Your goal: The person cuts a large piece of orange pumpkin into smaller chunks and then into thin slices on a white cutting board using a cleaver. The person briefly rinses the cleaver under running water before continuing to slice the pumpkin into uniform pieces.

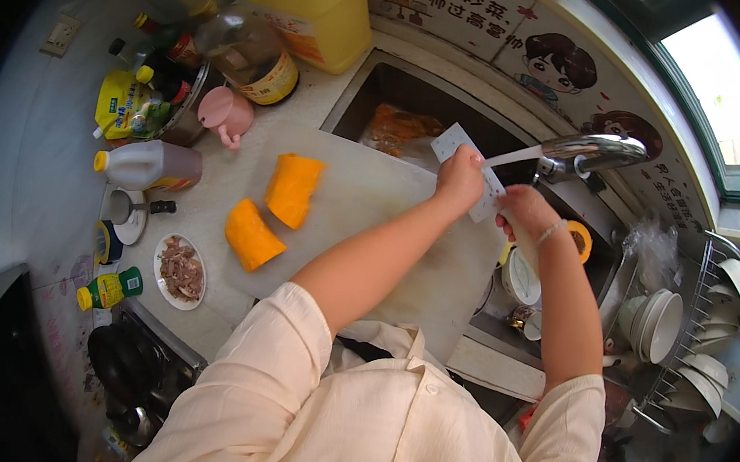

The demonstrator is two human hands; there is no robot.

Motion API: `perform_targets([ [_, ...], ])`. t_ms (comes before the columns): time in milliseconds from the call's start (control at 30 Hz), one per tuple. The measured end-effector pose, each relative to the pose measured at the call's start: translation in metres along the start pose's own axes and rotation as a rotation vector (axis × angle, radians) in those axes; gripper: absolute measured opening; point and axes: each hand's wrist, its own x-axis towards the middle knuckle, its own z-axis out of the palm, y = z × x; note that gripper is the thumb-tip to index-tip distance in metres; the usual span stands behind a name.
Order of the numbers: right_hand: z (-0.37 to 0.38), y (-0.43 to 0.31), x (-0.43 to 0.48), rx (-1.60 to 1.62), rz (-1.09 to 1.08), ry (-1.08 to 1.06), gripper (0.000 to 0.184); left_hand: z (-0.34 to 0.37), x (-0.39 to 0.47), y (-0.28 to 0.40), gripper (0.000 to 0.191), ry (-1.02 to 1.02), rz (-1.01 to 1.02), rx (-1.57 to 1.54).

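Over the sink [347, 109], a kitchen knife [453, 140] with a wide, pale, speckled blade is under running water. My left hand [462, 178] is closed around the blade's near edge. My right hand [529, 208] is at the other end and grips what looks like a pale handle. The stream falls from the chrome faucet [595, 148] onto the blade beside my left hand. Two peeled orange pumpkin chunks [294, 189] lie on the translucent white cutting board [371, 218] to the left. Orange peelings [401, 129] are in the sink basin.
Left of the board are a plate of sliced meat [181, 271], a pink cup [226, 110], a jug [173, 166] and several bottles. A large yellow oil jug [309, 11] stands behind. On the right are a cut pumpkin piece [579, 241], stacked bowls [652, 325] and a dish rack [672, 365].
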Motion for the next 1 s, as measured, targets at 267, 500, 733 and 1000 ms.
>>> perform_targets([
  [267, -0.009, 0.121, -0.063, 0.481, 0.061, 0.069, 0.013, 0.044, 0.026, 0.062, 0.035, -0.136, -0.225, 0.502],
  [500, 0.023, 0.178, -0.107, 0.771, 0.045, 0.028, 0.014, 0.105, -0.015, 0.078, 0.042, -0.395, 0.097, 0.615],
  [733, 0.048, 0.215, -0.108, 0.609, -0.230, 0.134, 0.031, 0.092, -0.044, 0.068, 0.039, -0.341, 0.082, 0.588],
  [1000, 0.085, 0.209, -0.091, -0.498, -0.654, 0.633, 0.064, -0.025, -0.089, -0.015, 0.043, 0.270, 0.326, 0.531],
])
